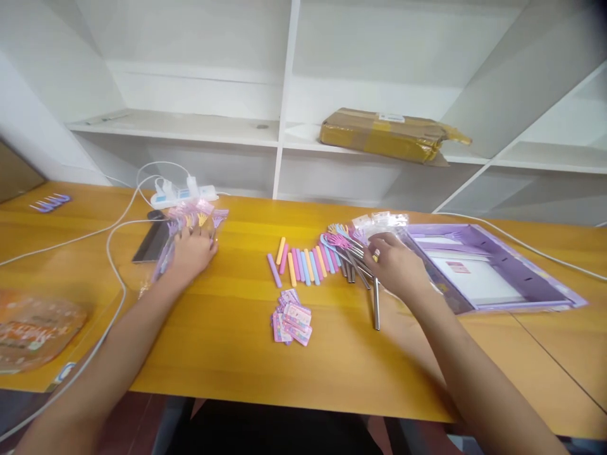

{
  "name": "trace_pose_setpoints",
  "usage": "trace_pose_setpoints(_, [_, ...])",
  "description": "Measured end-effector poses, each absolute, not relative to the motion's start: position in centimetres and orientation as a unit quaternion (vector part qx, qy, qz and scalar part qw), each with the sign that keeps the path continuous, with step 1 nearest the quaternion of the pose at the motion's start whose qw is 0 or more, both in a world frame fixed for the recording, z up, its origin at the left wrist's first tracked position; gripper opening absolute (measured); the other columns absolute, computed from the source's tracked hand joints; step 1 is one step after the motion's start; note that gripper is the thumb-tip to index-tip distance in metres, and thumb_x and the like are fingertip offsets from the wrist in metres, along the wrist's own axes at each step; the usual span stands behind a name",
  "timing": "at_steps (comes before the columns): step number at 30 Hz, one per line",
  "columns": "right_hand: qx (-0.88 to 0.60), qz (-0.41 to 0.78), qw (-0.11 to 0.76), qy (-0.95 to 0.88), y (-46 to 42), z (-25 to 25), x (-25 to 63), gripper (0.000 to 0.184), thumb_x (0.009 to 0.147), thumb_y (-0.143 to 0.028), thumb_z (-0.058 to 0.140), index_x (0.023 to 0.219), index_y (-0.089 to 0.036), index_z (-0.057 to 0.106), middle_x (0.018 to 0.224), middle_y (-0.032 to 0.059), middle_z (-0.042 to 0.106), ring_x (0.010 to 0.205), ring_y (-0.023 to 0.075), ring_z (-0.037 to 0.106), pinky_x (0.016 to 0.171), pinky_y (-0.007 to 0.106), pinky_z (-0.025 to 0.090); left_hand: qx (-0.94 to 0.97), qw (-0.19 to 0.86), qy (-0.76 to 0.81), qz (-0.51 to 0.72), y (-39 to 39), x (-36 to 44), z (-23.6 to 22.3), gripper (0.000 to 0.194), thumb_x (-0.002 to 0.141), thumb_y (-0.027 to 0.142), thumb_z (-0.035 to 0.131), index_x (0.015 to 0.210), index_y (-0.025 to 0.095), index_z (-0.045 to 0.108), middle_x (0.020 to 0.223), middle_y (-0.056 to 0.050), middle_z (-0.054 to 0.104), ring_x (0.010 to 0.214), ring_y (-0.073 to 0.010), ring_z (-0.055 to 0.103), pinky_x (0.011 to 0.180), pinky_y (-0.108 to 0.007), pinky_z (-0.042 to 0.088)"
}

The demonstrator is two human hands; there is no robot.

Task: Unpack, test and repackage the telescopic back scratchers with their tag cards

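Note:
My left hand [193,251] lies over a pile of clear-bagged back scratchers [203,218] with small purple and yellow hand-shaped heads; its fingers are spread on the pile. My right hand [397,262] is closed around a back scratcher [377,306], its metal rod pointing down toward me and a bit of yellow showing at the fingers. Beside that hand lies a heap of loose back scratchers [339,240] with pink, blue and yellow heads and metal rods. A row of pastel handle tubes [306,265] in pink, blue, yellow and purple lies to its left.
Small pink printed cards [291,318] lie in front of the tubes. A purple tray box [545,287] stands right, near clear plastic bags [382,221]. At left are a power strip [206,194], white cables, a dark phone [149,240] and an orange bag [38,332]. A taped carton [384,134] sits on the shelf.

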State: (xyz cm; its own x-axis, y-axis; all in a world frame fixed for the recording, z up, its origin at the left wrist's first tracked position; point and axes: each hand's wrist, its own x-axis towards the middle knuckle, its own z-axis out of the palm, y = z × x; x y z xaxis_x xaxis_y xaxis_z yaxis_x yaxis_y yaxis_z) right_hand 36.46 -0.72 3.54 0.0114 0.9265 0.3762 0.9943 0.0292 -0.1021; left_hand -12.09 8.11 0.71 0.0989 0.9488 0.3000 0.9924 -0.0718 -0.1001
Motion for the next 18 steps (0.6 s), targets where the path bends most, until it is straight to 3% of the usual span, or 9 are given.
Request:
trace_pose_setpoints(4, [-0.623, 0.003, 0.322, -0.713, -3.1, 4.6, 33.3, 0.021, 0.103, -0.035, 0.054, 0.092, -0.021, 0.065, 0.110, 0.0090, 0.073, 0.070, 0.0167, 0.063, 0.068, 0.034, 0.048, -0.750, 0.124, -0.638, -0.127, 7.2, -10.9, 1.9, 0.033, 0.092, 0.026, 0.059, 0.118, 0.008, 0.069, 0.110, -0.020, 0.074, 0.127, -0.0420, 0.058, 0.105, -0.050, 0.047])
trace_pose_setpoints(6, [-0.589, 0.118, 0.399, -0.693, -3.7, 4.3, 31.5, 0.019, 0.104, -0.041, 0.056, 0.105, -0.023, 0.062, 0.110, 0.0084, 0.073, 0.069, 0.0156, 0.062, 0.064, 0.032, 0.050, -0.786, 0.104, -0.593, -0.139, 5.9, -9.4, 2.1, 0.034, 0.092, 0.026, 0.060, 0.124, 0.014, 0.066, 0.107, -0.014, 0.074, 0.117, -0.0339, 0.064, 0.101, -0.042, 0.051])
trace_pose_setpoints(7, [-0.563, 0.196, 0.431, -0.678, -3.8, 4.0, 30.6, 0.025, 0.102, -0.045, 0.059, 0.118, -0.024, 0.059, 0.117, 0.0090, 0.072, 0.070, 0.0158, 0.064, 0.060, 0.031, 0.051, -0.810, 0.084, -0.562, -0.145, 5.0, -8.5, 2.0, 0.035, 0.091, 0.024, 0.061, 0.125, 0.016, 0.065, 0.106, -0.012, 0.073, 0.110, -0.0313, 0.066, 0.096, -0.041, 0.053])
trace_pose_setpoints(9, [-0.490, 0.357, 0.476, -0.637, -3.9, 2.7, 28.9, 0.056, 0.096, -0.050, 0.070, 0.141, -0.030, 0.044, 0.132, 0.0107, 0.066, 0.077, 0.0175, 0.069, 0.052, 0.028, 0.052, -0.870, 0.033, -0.466, -0.157, 2.8, -6.4, 1.7, 0.035, 0.092, 0.021, 0.060, 0.127, 0.018, 0.063, 0.110, -0.012, 0.071, 0.100, -0.0284, 0.069, 0.091, -0.040, 0.055])
trace_pose_setpoints(11, [-0.425, 0.469, 0.498, -0.592, -4.0, 1.3, 27.0, 0.071, 0.089, -0.051, 0.079, 0.145, -0.032, 0.039, 0.125, 0.0084, 0.068, 0.078, 0.0181, 0.071, 0.051, 0.028, 0.056, -0.913, -0.043, -0.367, -0.174, 0.4, -4.3, 1.2, 0.036, 0.095, 0.020, 0.059, 0.132, 0.020, 0.060, 0.115, -0.012, 0.071, 0.104, -0.0276, 0.070, 0.094, -0.041, 0.056])
trace_pose_setpoints(15, [-0.386, 0.547, 0.493, -0.556, -5.8, -1.1, 23.8, 0.041, 0.090, -0.050, 0.080, 0.113, -0.025, 0.057, 0.091, 0.0003, 0.072, 0.071, 0.0156, 0.069, 0.067, 0.032, 0.064, -0.876, -0.262, -0.352, -0.199, -3.1, -1.6, 1.1, 0.078, 0.092, 0.048, 0.077, 0.157, 0.027, 0.040, 0.144, -0.014, 0.063, 0.117, -0.0298, 0.070, 0.100, -0.043, 0.057])
trace_pose_setpoints(16, [-0.383, 0.556, 0.482, -0.559, -6.4, -1.3, 23.3, 0.037, 0.092, -0.050, 0.078, 0.110, -0.025, 0.058, 0.089, 0.0004, 0.072, 0.071, 0.0159, 0.069, 0.068, 0.033, 0.064, -0.855, -0.317, -0.363, -0.194, -3.6, -1.3, 1.3, 0.080, 0.091, 0.052, 0.079, 0.158, 0.027, 0.041, 0.145, -0.014, 0.063, 0.117, -0.0300, 0.070, 0.100, -0.043, 0.057])
trace_pose_setpoints(18, [-0.395, 0.552, 0.465, -0.569, -7.5, -1.6, 22.7, 0.034, 0.095, -0.049, 0.075, 0.111, -0.025, 0.059, 0.088, 0.0007, 0.072, 0.069, 0.0172, 0.070, 0.064, 0.033, 0.063, -0.816, -0.420, -0.359, -0.170, -4.2, -0.8, 1.9, 0.064, 0.095, 0.054, 0.073, 0.149, 0.026, 0.054, 0.134, -0.011, 0.071, 0.108, -0.0281, 0.072, 0.094, -0.040, 0.058])
